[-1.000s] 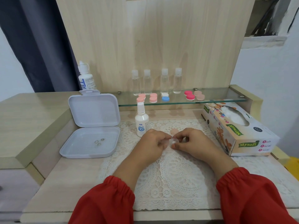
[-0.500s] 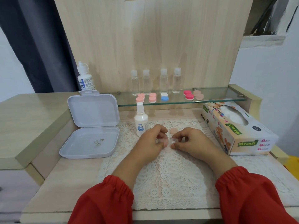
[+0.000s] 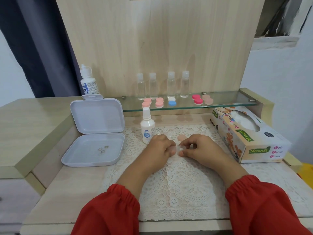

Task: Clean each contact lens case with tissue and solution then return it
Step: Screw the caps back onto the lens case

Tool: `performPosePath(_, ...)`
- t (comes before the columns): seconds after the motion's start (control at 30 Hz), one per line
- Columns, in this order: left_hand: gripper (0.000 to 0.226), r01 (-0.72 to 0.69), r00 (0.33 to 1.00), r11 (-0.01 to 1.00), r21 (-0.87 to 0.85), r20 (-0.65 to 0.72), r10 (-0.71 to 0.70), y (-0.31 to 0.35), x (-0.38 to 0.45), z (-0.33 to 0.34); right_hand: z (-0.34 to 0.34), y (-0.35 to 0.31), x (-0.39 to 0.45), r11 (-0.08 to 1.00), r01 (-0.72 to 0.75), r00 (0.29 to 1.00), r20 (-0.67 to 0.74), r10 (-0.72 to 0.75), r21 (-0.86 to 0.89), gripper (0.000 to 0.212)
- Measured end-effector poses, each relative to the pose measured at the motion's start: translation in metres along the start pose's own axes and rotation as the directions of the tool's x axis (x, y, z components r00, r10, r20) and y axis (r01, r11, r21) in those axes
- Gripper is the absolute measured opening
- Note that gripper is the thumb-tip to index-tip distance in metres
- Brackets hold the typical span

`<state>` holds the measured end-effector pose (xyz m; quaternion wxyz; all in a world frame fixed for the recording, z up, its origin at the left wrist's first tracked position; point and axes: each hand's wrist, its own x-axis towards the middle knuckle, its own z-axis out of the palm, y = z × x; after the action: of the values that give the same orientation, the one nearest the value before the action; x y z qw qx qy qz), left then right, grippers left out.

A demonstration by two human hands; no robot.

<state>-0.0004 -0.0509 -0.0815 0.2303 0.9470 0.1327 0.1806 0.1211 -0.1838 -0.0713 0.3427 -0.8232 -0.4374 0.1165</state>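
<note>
- both hands meet over the middle of the lace mat, fingertips nearly touching.
- the left hand has its fingers curled in, pinching one side of a small clear contact lens case.
- the right hand is curled too, thumb and forefinger gripping the other side of the same case.
- the case is mostly hidden by the fingers; only a pale, translucent round part shows between them, so i cannot tell whether any tissue is in there with it.
- a peach cap lies on the mat just behind the hands, apart from them.
- a small white spray bottle stands upright on the mat's far left edge, near the left hand.
- left of the mat an open white plastic box rests with its lid tipped up; three small round pieces lie in its tray.
- on the glass shelf behind sit several more lens cases in pink, white and blue, red and peach, with four clear bottles in a row behind them.
- a larger solution bottle stands at the shelf's left end, behind the box.
- a tissue box lies on the right of the table, white tissue showing at its opening.
- red sleeves cover both forearms.
</note>
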Motion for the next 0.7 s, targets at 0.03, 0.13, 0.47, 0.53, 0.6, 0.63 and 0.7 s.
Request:
performPosePath(0.03, 0.026, 0.012, 1.000, 1.000, -0.006, -0.007, -0.012, -0.001, -0.001, 0.000, 0.000, -0.001, 0.000, 1.000, -0.001, 1.000, -0.001, 0.001, 0.000, 0.022)
performPosePath(0.13, 0.030, 0.051, 0.997, 0.999, -0.011, -0.052, -0.051, -0.001, -0.001, 0.002, 0.000, -0.001, 0.001, 1.000, 0.001, 1.000, -0.008, -0.002, -0.011, 0.022)
performPosePath(0.47, 0.017, 0.036, 0.999, 0.999, 0.009, -0.033, -0.035, 0.000, 0.000, 0.004, 0.001, 0.003, 0.003, 1.000, -0.008, 1.000, 0.005, 0.008, 0.001, 0.018)
performPosePath(0.53, 0.022, 0.059, 0.997, 0.998, 0.010, -0.042, -0.059, 0.000, 0.000, 0.006, -0.002, 0.004, 0.003, 0.993, -0.012, 1.000, 0.000, 0.013, 0.120, 0.017)
performPosePath(0.6, 0.028, 0.078, 0.996, 0.997, 0.011, -0.038, -0.078, -0.001, 0.000, 0.006, -0.004, 0.005, 0.003, 0.986, -0.007, 0.998, -0.057, 0.017, 0.165, 0.029)
performPosePath(0.63, 0.029, 0.082, 0.996, 0.997, 0.011, -0.035, -0.082, -0.001, -0.001, 0.006, -0.004, 0.008, 0.006, 0.999, 0.012, 0.996, -0.093, -0.007, 0.052, 0.038)
performPosePath(0.7, 0.031, 0.083, 0.996, 0.997, 0.004, -0.029, -0.083, -0.001, -0.001, 0.006, -0.002, 0.012, 0.010, 0.961, 0.044, 0.994, -0.082, -0.069, -0.273, 0.048)
